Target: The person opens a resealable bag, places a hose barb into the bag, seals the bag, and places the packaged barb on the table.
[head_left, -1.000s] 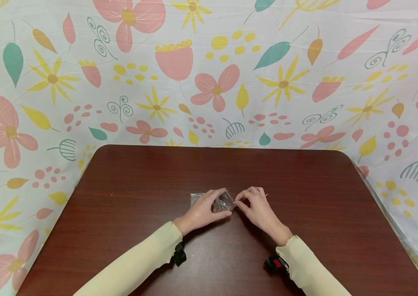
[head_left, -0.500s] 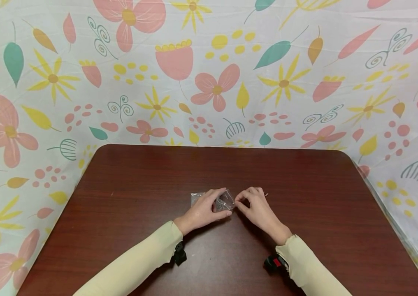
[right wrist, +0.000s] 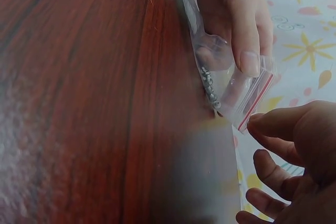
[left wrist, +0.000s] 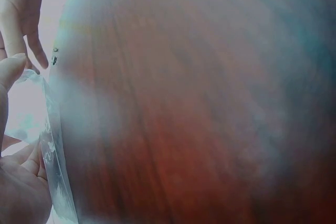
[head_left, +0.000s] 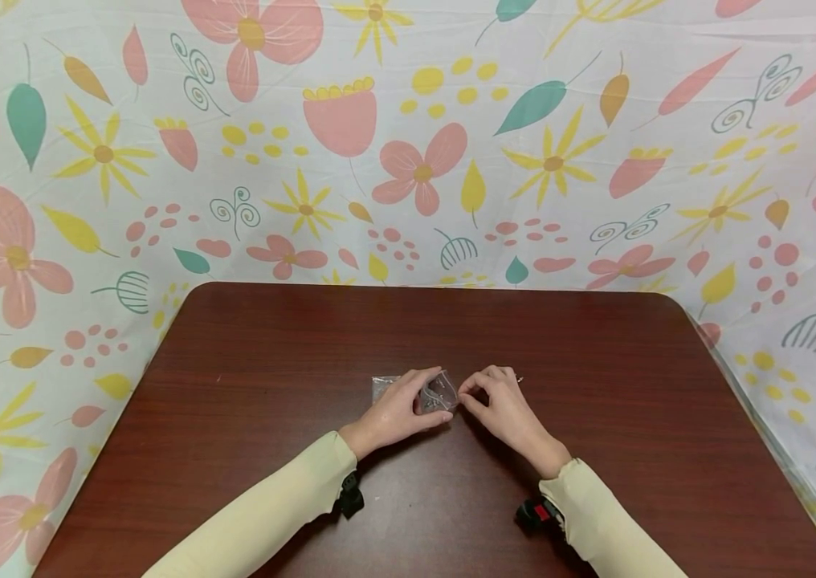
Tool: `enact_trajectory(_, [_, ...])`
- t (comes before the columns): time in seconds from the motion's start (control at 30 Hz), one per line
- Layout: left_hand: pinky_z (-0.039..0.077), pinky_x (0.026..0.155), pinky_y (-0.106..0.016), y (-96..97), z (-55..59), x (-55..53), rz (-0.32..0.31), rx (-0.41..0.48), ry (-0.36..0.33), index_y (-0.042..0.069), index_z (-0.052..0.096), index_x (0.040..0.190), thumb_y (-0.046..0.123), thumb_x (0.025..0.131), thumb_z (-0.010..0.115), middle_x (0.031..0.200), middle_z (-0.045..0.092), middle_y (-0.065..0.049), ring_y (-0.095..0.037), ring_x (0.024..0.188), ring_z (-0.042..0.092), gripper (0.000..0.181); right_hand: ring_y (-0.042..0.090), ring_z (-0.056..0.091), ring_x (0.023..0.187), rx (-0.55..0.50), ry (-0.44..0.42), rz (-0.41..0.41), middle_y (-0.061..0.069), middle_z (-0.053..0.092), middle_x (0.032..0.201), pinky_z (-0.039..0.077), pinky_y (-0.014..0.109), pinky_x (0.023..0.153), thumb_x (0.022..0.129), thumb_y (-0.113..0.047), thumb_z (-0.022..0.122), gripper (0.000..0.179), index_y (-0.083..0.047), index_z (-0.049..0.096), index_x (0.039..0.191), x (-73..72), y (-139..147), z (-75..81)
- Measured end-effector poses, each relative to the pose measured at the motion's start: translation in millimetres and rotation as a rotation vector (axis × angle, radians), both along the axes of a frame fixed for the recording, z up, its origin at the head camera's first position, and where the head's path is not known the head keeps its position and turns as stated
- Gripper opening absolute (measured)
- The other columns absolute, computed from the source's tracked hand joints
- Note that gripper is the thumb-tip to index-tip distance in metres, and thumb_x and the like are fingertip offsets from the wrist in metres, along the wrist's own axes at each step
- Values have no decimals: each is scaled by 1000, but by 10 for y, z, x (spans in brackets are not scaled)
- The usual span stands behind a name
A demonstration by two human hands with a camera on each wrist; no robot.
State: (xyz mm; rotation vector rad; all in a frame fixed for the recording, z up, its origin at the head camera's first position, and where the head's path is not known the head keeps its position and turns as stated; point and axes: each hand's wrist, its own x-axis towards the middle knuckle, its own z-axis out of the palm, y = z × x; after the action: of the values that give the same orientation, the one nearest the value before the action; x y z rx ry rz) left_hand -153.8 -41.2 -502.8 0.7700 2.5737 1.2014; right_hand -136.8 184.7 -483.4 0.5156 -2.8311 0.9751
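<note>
A small clear zip bag [head_left: 439, 394] lies between the two hands, just above the table. In the right wrist view a red stripe runs along the bag's zip end [right wrist: 257, 100], and several small shiny metal pieces [right wrist: 210, 87] sit inside it. My left hand [head_left: 397, 408] holds the bag between thumb and fingers and covers its middle part. At the corner of the zip edge, my right hand [head_left: 504, 408] pinches with thumb and forefinger, while its other fingers are loosely bent in the right wrist view.
Beyond the right hand, a couple of tiny metal pieces [left wrist: 54, 56] lie on the dark wooden table [head_left: 292, 337]. A flower-patterned cloth [head_left: 408, 160] hangs behind the table and at its sides.
The bag's zip end has bent a little and its mouth looks more closed than a second ago. Both hands stay almost in the same place.
</note>
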Motion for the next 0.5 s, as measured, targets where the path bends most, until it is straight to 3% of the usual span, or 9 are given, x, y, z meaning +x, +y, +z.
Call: enact_trajectory(0.5, [50,70,-24,-5,-26,-9,6,11,-1,11,45,157,43,94,78,137,58,-9,-6,79,56,78,35,51,106,-10,15,-25,4,64,93,41,47,87,92,-7,79,9,-14,75,91,8,194,-52])
